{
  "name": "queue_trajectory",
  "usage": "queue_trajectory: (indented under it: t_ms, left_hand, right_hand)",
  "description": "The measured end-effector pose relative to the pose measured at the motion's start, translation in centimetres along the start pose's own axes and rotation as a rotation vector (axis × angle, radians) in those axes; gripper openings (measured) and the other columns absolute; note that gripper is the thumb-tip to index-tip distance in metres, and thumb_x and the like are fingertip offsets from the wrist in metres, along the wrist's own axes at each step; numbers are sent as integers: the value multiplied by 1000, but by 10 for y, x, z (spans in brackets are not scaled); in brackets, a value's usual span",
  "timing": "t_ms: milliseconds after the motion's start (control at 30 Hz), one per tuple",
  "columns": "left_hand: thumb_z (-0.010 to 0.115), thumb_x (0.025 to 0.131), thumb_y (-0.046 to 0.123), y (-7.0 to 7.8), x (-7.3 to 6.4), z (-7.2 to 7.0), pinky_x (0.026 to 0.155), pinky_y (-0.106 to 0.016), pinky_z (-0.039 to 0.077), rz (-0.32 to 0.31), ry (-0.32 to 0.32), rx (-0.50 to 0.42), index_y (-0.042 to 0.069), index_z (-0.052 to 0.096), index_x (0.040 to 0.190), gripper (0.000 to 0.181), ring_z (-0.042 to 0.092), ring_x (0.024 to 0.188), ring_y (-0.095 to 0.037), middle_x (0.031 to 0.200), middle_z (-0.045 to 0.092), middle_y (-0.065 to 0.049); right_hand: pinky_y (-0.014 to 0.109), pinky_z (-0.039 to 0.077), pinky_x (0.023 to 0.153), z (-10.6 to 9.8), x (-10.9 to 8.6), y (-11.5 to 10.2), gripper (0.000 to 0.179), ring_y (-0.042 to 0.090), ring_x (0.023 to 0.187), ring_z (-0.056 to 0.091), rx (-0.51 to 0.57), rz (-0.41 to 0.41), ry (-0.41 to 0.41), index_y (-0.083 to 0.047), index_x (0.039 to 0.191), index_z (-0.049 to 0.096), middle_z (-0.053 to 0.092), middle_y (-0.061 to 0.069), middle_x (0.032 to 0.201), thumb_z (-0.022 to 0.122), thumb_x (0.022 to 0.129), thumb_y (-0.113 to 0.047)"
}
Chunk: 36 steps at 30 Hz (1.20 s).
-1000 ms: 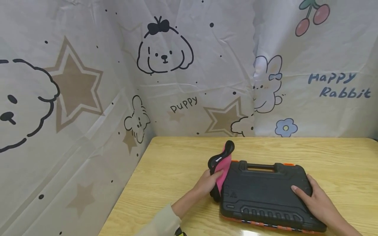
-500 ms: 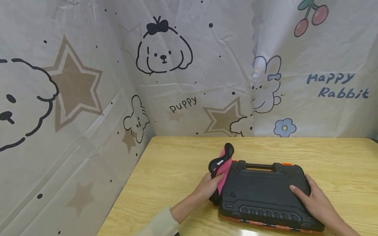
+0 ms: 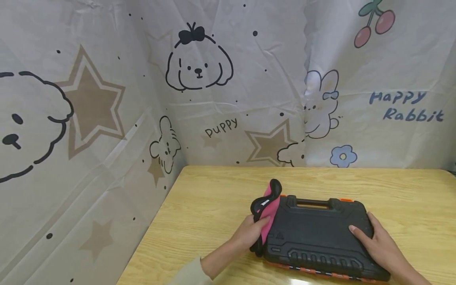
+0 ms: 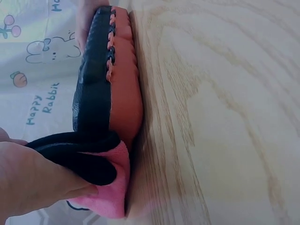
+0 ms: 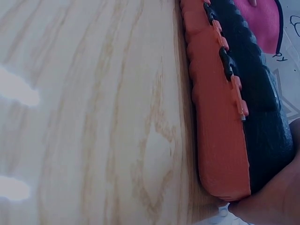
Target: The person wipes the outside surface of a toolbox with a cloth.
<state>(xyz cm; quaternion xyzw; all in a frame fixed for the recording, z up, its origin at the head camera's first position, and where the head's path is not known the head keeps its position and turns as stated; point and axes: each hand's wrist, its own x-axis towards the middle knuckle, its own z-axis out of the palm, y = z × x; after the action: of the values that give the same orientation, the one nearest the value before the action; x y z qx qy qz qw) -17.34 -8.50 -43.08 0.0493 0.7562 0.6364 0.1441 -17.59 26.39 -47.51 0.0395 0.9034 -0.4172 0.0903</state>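
Note:
A black plastic tool case (image 3: 320,231) with an orange lower half lies flat on the table, its carry handle at the far side. My left hand (image 3: 251,230) pinches a pink cloth (image 3: 271,211) with black edging, thumb on the pink face, and holds it against the case's left side. In the left wrist view the bunched cloth (image 4: 115,187) meets the case's end close to the tabletop. My right hand (image 3: 379,243) grips the case's right side, thumb on the top face and fingers along the edge; its fingertips are partly hidden.
The case's hinges (image 5: 229,70) run along its near side. Beneath everything is a light wood-grain table (image 3: 199,198). A pale curtain (image 3: 228,95) printed with cartoon animals hangs behind the table and along its left.
My left hand and the cloth have slid nearer along the case's left side. The right hand keeps its hold, and the case looks almost unmoved.

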Motion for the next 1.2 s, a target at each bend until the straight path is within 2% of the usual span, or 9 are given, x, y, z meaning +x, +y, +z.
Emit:
queue_trajectory:
  t_ms: [167, 433, 667, 833, 967, 1067, 1200]
  left_hand:
    - [50, 103, 25, 2, -5, 0, 111, -52, 35, 8, -23, -12, 2, 56, 139, 42, 54, 126, -26, 130, 62, -8]
    - [52, 103, 24, 6, -15, -1, 110, -52, 35, -44, -52, -65, 4, 58, 137, 41, 55, 125, -25, 128, 63, -8]
    - [45, 105, 24, 12, -20, -2, 107, -45, 42, -74, -117, -203, 2, 53, 140, 42, 59, 121, -25, 127, 65, -10]
    - [44, 106, 23, 15, -22, -3, 103, -43, 47, -74, -149, -247, -1, 50, 142, 44, 60, 120, -27, 127, 65, -13]
    - [44, 106, 23, 20, -21, -9, 104, -44, 46, -106, -170, -303, 0, 47, 144, 45, 58, 123, -29, 132, 62, -15]
    - [46, 106, 24, 23, -18, -15, 103, -45, 47, -134, -169, -338, 1, 47, 144, 44, 58, 123, -30, 133, 61, -16]
    - [47, 105, 25, 25, -17, -20, 100, -45, 49, -131, -158, -340, -1, 48, 141, 44, 59, 121, -33, 132, 61, -19]
  right_hand:
    - [74, 15, 106, 1, -1, 1, 104, 66, 135, 5, -1, -1, 0, 16, 147, -15, -4, 48, 148, 45, 102, -55]
    - [74, 15, 107, -1, -2, 0, 101, 66, 134, 5, -15, 10, -11, 17, 147, -16, -4, 48, 148, 44, 103, -53]
    - [75, 16, 105, -1, -1, 2, 101, 67, 133, 7, -24, -13, 3, 17, 147, -14, -1, 49, 147, 44, 103, -53]
    - [75, 17, 105, -1, 0, 5, 103, 67, 133, 7, -20, -16, 2, 16, 148, -14, -1, 49, 147, 45, 102, -55]
    - [75, 17, 105, -1, 1, 3, 103, 67, 134, 7, -14, -10, -7, 16, 148, -15, -2, 49, 148, 45, 102, -55]
    - [75, 16, 106, -1, 1, 2, 103, 66, 134, 6, -7, -12, -9, 16, 148, -15, -2, 48, 148, 45, 102, -55]
    - [75, 16, 106, 0, 2, 1, 103, 66, 134, 7, 2, -22, -6, 15, 148, -14, -1, 48, 148, 46, 102, -54]
